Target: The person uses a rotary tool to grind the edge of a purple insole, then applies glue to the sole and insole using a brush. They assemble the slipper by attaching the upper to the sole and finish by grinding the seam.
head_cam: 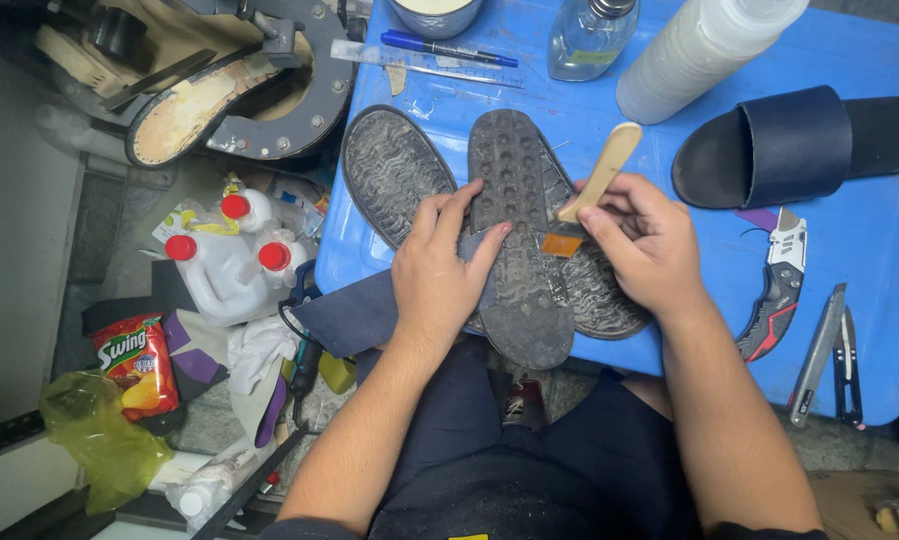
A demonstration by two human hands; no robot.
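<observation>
Gluing step, judged: left hand (437, 275) clamped on studded rubber outsole (517, 240) at blue table (874, 290) front edge, right hand (641, 240) pinching wooden-handled glue brush (594, 185) against it; next stroke needs even coverage, sole held steady.

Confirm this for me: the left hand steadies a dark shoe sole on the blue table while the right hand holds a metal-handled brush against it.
Not quite. In the head view the brush in the right hand has a pale wooden handle, not a metal one. The rest holds: the left hand steadies the dark shoe sole on the blue table.
</observation>
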